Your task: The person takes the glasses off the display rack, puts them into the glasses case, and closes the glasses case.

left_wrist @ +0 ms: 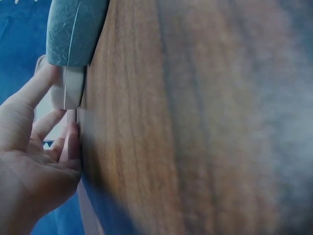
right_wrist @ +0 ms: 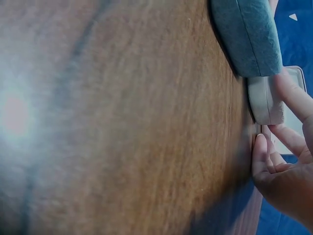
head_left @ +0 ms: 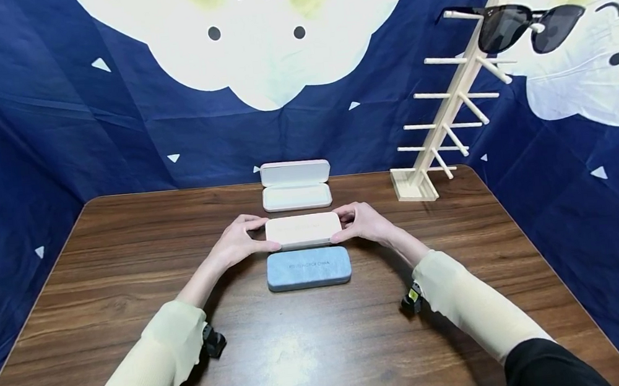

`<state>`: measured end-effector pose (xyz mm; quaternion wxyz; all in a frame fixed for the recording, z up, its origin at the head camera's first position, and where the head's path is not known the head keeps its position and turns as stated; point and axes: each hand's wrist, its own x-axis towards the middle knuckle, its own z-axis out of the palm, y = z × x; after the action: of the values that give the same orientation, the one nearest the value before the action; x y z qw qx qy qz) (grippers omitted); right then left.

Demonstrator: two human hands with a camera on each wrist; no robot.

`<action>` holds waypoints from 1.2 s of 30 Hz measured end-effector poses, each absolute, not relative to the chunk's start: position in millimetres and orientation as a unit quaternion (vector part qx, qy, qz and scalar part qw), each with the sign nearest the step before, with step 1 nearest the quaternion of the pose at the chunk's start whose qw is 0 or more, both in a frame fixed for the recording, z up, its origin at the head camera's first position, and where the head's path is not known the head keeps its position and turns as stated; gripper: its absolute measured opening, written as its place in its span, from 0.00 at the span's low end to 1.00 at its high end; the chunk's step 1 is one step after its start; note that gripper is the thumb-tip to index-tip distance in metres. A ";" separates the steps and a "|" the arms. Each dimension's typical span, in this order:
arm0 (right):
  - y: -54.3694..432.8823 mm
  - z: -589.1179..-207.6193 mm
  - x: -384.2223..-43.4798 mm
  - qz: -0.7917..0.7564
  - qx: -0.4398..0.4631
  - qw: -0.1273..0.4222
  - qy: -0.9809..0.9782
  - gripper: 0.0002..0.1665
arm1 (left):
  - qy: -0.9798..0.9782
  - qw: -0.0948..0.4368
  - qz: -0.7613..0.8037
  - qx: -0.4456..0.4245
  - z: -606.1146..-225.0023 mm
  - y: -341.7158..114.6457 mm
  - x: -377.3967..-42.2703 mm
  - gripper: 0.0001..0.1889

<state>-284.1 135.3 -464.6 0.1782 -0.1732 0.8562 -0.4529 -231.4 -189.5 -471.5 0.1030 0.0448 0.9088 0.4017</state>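
Note:
A closed white glasses case (head_left: pixel 303 229) lies crosswise at the middle of the table. My left hand (head_left: pixel 239 239) holds its left end between thumb and fingers, and my right hand (head_left: pixel 364 222) grips the opposite end the same way. Just in front lies a closed blue glasses case (head_left: pixel 308 268) with small lettering on its lid. Behind the white one, a pale glasses case (head_left: pixel 297 196) stands with its lid up, its light inside showing. In the left wrist view the thumb reaches the white case (left_wrist: pixel 68 88) right beside the blue case (left_wrist: pixel 76 34).
A wooden peg rack (head_left: pixel 449 102) stands at the table's back right corner, with black sunglasses (head_left: pixel 517 27) on its top pegs. Dark blue cloth (head_left: pixel 197 135) with cloud prints hangs behind the brown wooden table (head_left: pixel 142 252).

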 end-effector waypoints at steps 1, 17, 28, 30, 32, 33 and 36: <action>135.7 -465.1 -283.2 -0.456 -0.172 0.179 0.854 0.37 | 0.908 0.102 0.403 0.045 -471.5 -189.2 -230.4 0.47; 138.9 -467.3 -276.3 -0.457 -0.191 0.191 0.847 0.36 | 0.905 0.105 0.410 0.049 -473.7 -188.3 -221.8 0.47; 138.6 -466.1 -274.6 -0.474 -0.197 0.193 0.836 0.31 | 0.903 0.106 0.414 0.050 -472.8 -188.8 -219.0 0.47; 138.7 -466.2 -274.4 -0.473 -0.197 0.192 0.837 0.32 | 0.905 0.103 0.410 0.050 -473.3 -188.9 -219.0 0.47; 139.0 -465.7 -273.9 -0.471 -0.195 0.191 0.839 0.33 | 0.907 0.102 0.406 0.052 -473.7 -188.9 -218.7 0.47; 139.0 -465.8 -273.7 -0.469 -0.196 0.191 0.840 0.34 | 0.907 0.101 0.405 0.052 -473.8 -188.9 -218.5 0.47; 139.7 -465.5 -273.2 -0.466 -0.193 0.192 0.842 0.36 | 0.907 0.098 0.406 0.051 -474.1 -188.1 -217.4 0.47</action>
<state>-273.2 139.7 -465.5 0.1922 -0.1929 0.8419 -0.4659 -217.4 -188.1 -474.1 0.0981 0.0511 0.9073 0.4058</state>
